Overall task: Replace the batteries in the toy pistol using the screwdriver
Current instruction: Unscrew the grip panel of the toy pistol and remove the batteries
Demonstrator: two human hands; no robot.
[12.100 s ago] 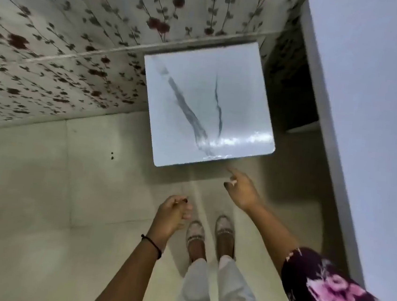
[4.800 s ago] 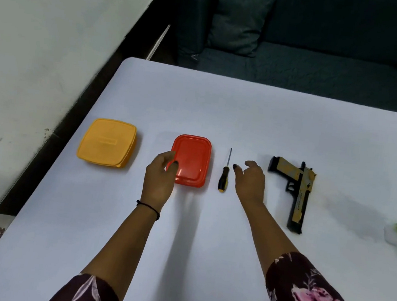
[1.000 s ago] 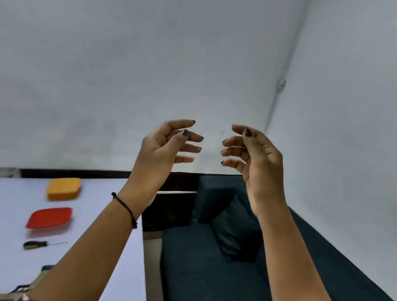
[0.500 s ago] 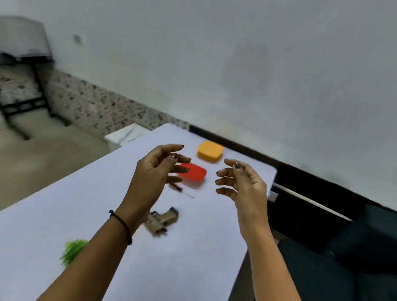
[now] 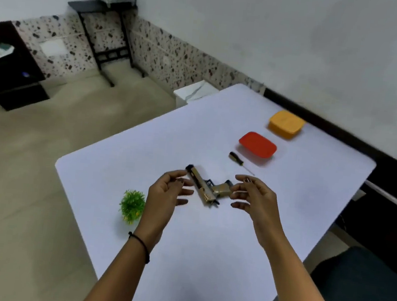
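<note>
A tan and black toy pistol (image 5: 206, 186) lies flat on the white table (image 5: 205, 261). My left hand (image 5: 166, 193) hovers just left of it and my right hand (image 5: 254, 199) just right of it, both raised above the table with fingers apart and holding nothing. Beyond the pistol lies a screwdriver (image 5: 237, 159) with a black and yellow handle, its thin shaft pointing right. Farther back stand a closed red box (image 5: 257, 144) and a closed orange box (image 5: 286, 124). No batteries are in sight.
A small green plant (image 5: 132, 206) stands close to my left wrist near the table's left edge. A dark sofa (image 5: 369, 291) sits at the lower right. Tiled floor, a black metal stand (image 5: 106, 40) and a dark cabinet (image 5: 7, 69) lie to the left.
The view has swung down and round onto the table. Both hands stay empty and apart, now lower and on either side of the pistol.
</note>
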